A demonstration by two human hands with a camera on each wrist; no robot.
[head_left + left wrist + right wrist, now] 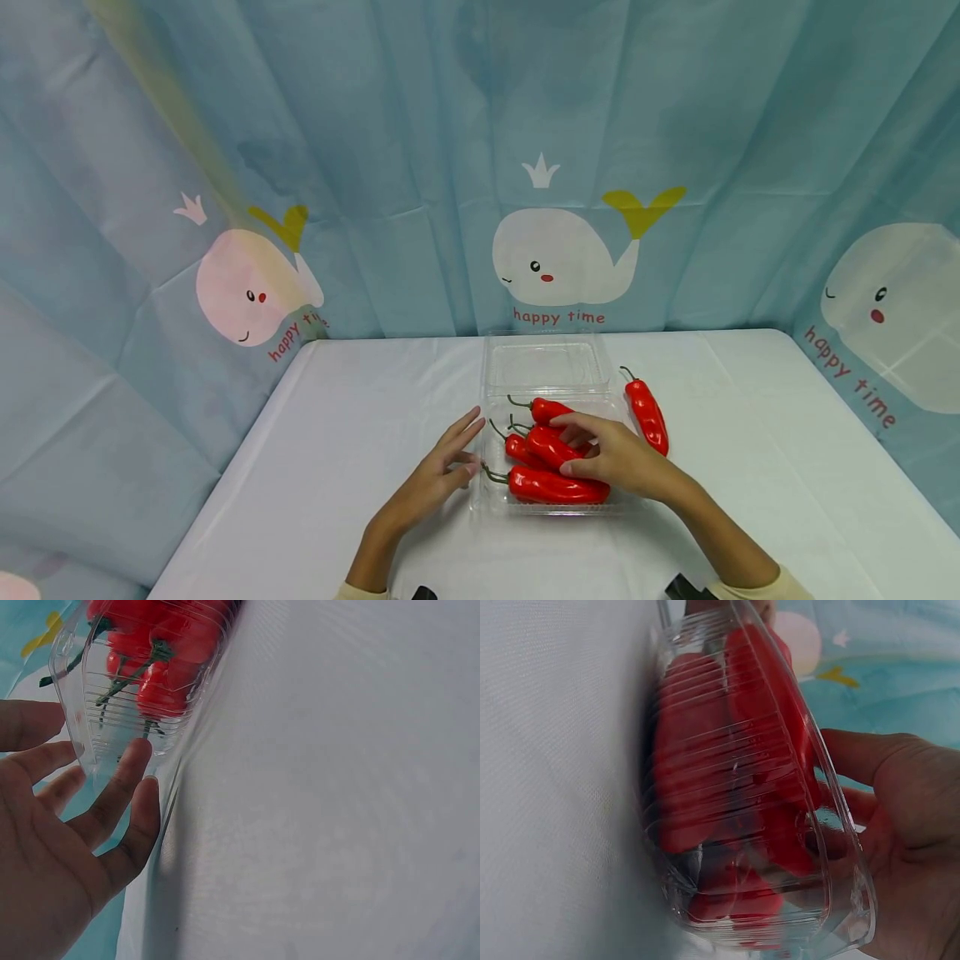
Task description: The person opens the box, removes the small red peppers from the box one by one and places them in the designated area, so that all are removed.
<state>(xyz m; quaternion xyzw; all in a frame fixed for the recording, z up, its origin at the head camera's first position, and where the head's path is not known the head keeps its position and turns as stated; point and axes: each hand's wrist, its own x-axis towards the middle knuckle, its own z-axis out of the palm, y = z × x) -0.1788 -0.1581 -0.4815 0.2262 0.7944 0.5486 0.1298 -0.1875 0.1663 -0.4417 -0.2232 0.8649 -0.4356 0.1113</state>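
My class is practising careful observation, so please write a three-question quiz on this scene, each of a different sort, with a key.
1. Multiple choice: Which hand is over the peppers in the clear container? A) left B) right C) both
2. True or false: The container is closed.
3. Fill in: In the head view, a loose pepper lies to the ____ of the container.

Key:
1. B; the right hand. The left hand is beside the container.
2. False; its lid is open.
3. right

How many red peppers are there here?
5 showing: four red peppers in the clear box, another pepper on the table to its right. More may be hidden in the box.
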